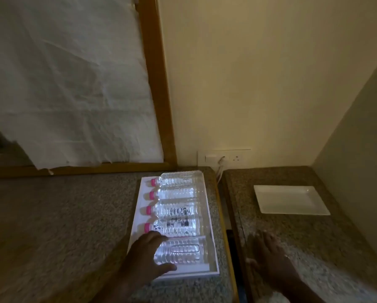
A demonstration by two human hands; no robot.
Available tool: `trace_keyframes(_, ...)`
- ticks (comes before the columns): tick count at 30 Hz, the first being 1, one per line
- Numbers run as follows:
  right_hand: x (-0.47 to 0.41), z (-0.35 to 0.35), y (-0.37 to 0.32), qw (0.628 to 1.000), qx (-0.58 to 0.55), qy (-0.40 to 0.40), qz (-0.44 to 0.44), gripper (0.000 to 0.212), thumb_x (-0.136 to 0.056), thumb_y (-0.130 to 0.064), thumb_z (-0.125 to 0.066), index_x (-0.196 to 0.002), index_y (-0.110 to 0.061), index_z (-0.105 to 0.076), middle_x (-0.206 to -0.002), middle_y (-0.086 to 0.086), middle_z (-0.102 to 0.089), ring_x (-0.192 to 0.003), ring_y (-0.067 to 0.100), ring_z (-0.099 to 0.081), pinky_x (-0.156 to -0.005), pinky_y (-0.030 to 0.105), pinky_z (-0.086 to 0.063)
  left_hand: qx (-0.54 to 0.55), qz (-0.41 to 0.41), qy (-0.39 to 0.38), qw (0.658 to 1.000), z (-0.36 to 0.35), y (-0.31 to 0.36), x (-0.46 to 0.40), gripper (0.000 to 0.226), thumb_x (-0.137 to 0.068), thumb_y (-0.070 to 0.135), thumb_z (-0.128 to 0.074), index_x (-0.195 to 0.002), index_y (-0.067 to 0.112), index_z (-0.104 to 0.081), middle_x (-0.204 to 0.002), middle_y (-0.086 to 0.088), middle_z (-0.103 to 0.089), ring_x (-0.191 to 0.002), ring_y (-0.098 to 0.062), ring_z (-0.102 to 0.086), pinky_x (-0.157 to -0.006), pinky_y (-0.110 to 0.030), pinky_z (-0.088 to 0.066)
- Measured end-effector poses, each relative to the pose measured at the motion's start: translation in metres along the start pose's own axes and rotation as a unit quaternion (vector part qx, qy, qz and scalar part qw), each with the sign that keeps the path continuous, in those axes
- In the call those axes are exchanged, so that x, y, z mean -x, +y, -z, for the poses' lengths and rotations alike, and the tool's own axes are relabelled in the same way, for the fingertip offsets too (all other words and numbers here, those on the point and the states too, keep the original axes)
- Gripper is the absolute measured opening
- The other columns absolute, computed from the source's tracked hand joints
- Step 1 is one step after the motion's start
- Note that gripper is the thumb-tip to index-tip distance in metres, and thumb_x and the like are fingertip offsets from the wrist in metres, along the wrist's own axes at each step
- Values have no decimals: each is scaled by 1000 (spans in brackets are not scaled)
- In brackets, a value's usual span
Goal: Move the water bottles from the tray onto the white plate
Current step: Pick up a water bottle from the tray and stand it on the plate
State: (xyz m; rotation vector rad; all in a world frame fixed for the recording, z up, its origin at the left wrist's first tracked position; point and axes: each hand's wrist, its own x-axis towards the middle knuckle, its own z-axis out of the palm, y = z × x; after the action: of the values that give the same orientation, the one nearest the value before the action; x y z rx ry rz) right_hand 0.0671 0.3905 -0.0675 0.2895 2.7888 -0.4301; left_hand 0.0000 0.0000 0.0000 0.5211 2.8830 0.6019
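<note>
Five clear, ribbed plastic water bottles lay on their sides in a row inside a shallow white rectangular tray, which sat at the right edge of a speckled granite counter. Four showed pink caps pointing left; the nearest bottle's neck was hidden. The left hand, fingers spread wide, was curled over that nearest bottle's neck end, not yet closed around it. The right hand rested open and flat, holding nothing, on a second granite surface, where one square white plate sat bare near its far edge.
</note>
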Motion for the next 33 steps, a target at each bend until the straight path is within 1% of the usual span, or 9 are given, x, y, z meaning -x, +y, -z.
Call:
trace_keyframes(4,6,-9,12,998,49,-32,-8,87,-90,-74,-31,-154,-27,3,-163,5,16,-149,26,12,-119,49,-7,14,23,-90,996,-2,0,-3,88,-67,65,-71,-143,37,-35,-149,12,-41,-134,-8,-37,-105,-21,-32)
trace_keyframes(9,6,-4,12,998,49,-39,8,83,-93,-67,-35,-155,-26,1,-163,4,14,-149,25,12,-120,46,-6,8,16,-115,993,22,6,-15,87,-64,60,-79,-138,33,-42,-141,9,-51,-125,-10,-48,-95,-19,-39)
trace_keyframes(13,8,0,12,998,44,-50,16,82,-95,-63,-37,-155,-24,2,-163,6,14,-149,26,14,-120,47,-5,30,-27,-69,997,62,29,-26,86,-52,66,-81,-129,40,-50,-128,15,-61,-104,-2,-57,-81,-16,-49)
trace_keyframes(16,9,0,10,998,52,-44,12,81,-95,-63,-36,-155,-24,1,-163,6,14,-149,26,12,-120,46,-4,68,-68,-27,995,80,58,-33,87,-50,67,-81,-127,39,-53,-117,18,-62,-93,5,-53,-69,-1,-39)
trace_keyframes(20,10,-1,9,998,49,-44,12,79,-96,-64,-34,-155,-25,1,-163,4,14,-149,26,12,-120,47,-4,150,-61,19,987,77,83,-36,92,-47,67,-84,-129,39,-51,-120,17,-57,-103,-2,-55,-82,-13,-46)
trace_keyframes(24,10,-3,10,998,45,-34,13,80,-95,-65,-32,-155,-24,2,-163,5,14,-149,25,14,-120,46,-2,286,-3,75,955,54,98,-28,80,-44,68,-84,-115,46,-56,-106,21,-64,-95,4,-58,-73,-9,-48)
trace_keyframes(27,11,-5,11,999,42,-25,14,80,-95,-66,-30,-155,-23,2,-163,6,13,-149,26,13,-120,45,-1,340,34,79,937,33,109,-24,70,-39,66,-88,-100,41,-62,-89,18,-71,-88,6,-63,-72,-10,-48)
trace_keyframes(31,12,-6,13,999,33,-6,13,80,-93,-68,-29,-155,-25,-2,-164,4,10,-149,24,10,-120,44,-3,343,39,70,936,27,116,-29,68,-41,62,-89,-98,33,-63,-87,11,-74,-84,0,-68,-74,-27,-56)
trace_keyframes(33,15,-7,18,1000,24,11,7,81,-92,-71,-28,-155,-25,-6,-164,4,7,-150,24,9,-120,43,-3,331,36,58,941,29,121,-39,68,-42,62,-88,-98,32,-64,-88,9,-75,-83,-1,-69,-74,-28,-57)
